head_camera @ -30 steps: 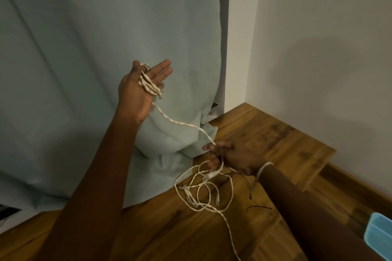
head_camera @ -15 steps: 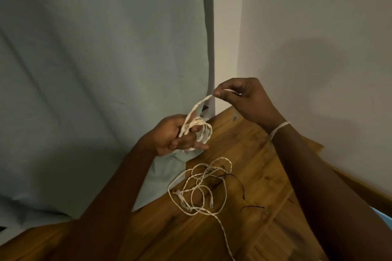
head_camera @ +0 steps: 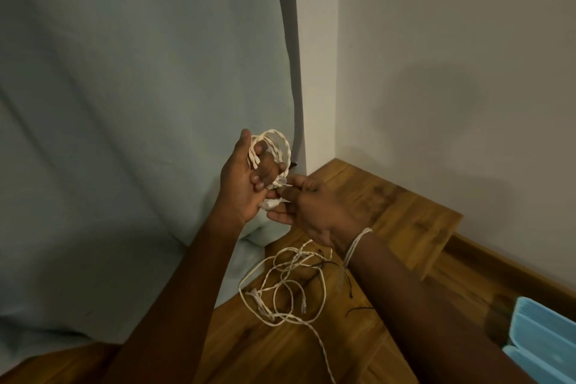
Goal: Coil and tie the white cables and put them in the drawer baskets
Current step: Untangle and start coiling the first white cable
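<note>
A person's left hand (head_camera: 241,184) holds a coiled white cable (head_camera: 274,150) looped around its curled fingers, raised before a pale curtain (head_camera: 124,103). The right hand (head_camera: 314,209) pinches the coil's lower end. Loose white cables (head_camera: 283,287) lie tangled on the wooden floor (head_camera: 405,227) below.

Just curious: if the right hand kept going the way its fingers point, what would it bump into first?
Most likely the coil wound on the left hand; the right hand already touches its lower end.
</note>
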Available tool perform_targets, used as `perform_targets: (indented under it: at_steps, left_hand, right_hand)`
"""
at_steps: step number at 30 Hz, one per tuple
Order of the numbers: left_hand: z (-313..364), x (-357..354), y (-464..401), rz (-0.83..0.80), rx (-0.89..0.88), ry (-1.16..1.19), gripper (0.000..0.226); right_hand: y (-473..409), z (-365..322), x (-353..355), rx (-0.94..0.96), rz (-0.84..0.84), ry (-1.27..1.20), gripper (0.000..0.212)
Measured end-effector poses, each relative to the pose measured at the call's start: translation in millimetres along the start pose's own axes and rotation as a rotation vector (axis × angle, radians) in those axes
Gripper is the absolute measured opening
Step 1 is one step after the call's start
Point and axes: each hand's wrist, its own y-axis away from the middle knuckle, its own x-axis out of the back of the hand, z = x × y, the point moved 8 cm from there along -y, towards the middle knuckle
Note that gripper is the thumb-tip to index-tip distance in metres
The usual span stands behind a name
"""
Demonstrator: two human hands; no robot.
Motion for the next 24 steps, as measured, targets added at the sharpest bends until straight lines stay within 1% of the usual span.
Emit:
perform_targets:
  at_steps: [2,3,5,6,8,10,12,14,15,17,19,22,24]
  left_hand:
    - [0,-1,1,0.034,-0.042,-0.112,0.051]
    - [-1,-4,2,0.032,-0.045,-0.131,0.050]
    - [-3,-12,4,-0.026,-0.036,-0.108,0.044]
    - [-2,-13,4,-0.062,-0.051,-0.114,0.037]
    - [2,-10,4,-0.096,-0.115,-0.224,0.023]
    - [4,-9,4,-0.153,-0.168,-0.408,0.027]
    - [5,-12,5,-0.199,-0.200,-0.588,0.031]
    - [5,-14,4,-0.153,-0.201,-0.707,0.031]
    - [3,-13,4,-0.131,-0.181,-0.731,0.031]
    - [-6,-11,4,-0.124,-0.109,-0.667,0.033]
    - [-17,-7,7,-0.145,-0.023,-0.584,0.033]
    - [-33,-10,12,-0.191,0.025,-0.660,0.029]
    - [-49,-9,15,-0.181,0.087,-0.711,0.034]
  right_hand:
    - [2,3,3,-0.034,0.086,-0.187,0.029]
    - [2,4,6,-0.034,0.129,-0.237,0.028]
    - [4,6,8,-0.036,0.173,-0.244,0.016]
    - [5,6,7,-0.040,0.167,-0.243,0.015]
    - [6,5,6,-0.043,0.139,-0.281,0.022]
    - [9,0,11,-0.020,0.126,-0.275,0.024]
    - [11,-11,23,0.052,0.148,-0.114,0.017]
    - [13,-27,32,0.169,0.154,0.123,0.009]
    - [16,-36,35,0.231,0.142,0.245,0.007]
    - [21,-52,38,0.333,0.099,0.462,0.011]
    - [24,-64,40,0.398,0.065,0.623,0.016]
    - [28,-66,44,0.486,0.031,0.733,0.013]
    - [30,-60,45,0.515,0.000,0.789,0.014]
